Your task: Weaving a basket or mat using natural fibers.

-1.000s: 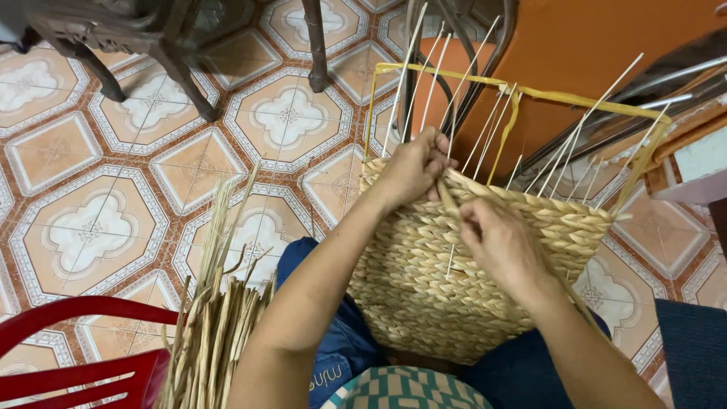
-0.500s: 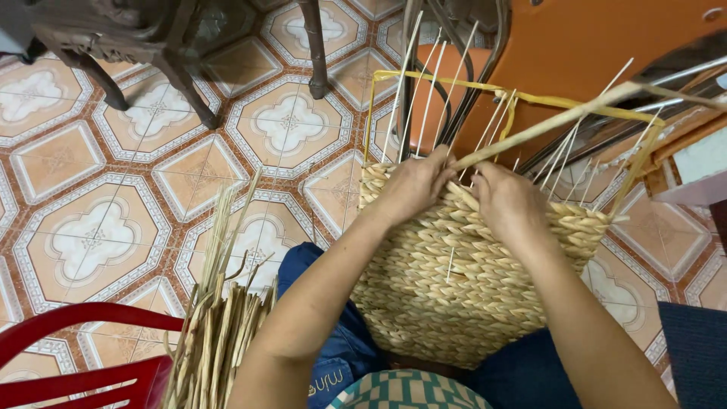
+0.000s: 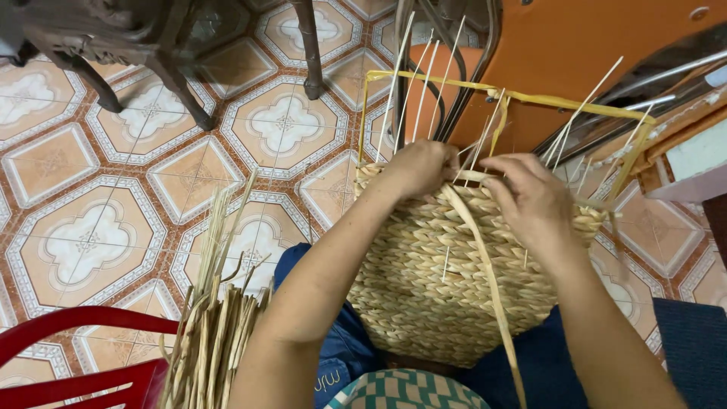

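A half-woven straw basket (image 3: 447, 288) rests on my lap, its thin pale spokes (image 3: 413, 83) standing up inside a yellow wire frame (image 3: 530, 97). My left hand (image 3: 416, 168) grips the woven top edge at the left, fingers curled over the rim. My right hand (image 3: 530, 198) sits at the rim further right, pinching a long flat straw strand (image 3: 488, 280) that runs from the rim down across the basket front toward my knees.
A bundle of dry straw strands (image 3: 212, 318) leans at my left knee beside a red plastic chair (image 3: 72, 356). Dark furniture legs (image 3: 182, 83) stand on the patterned tile floor (image 3: 98, 197). An orange panel (image 3: 575, 53) and metal rails lie behind the basket.
The loose strand, held out to the right along the rim before, now hangs down over the basket front. My right hand has shifted right along the rim; the left stayed at the edge.
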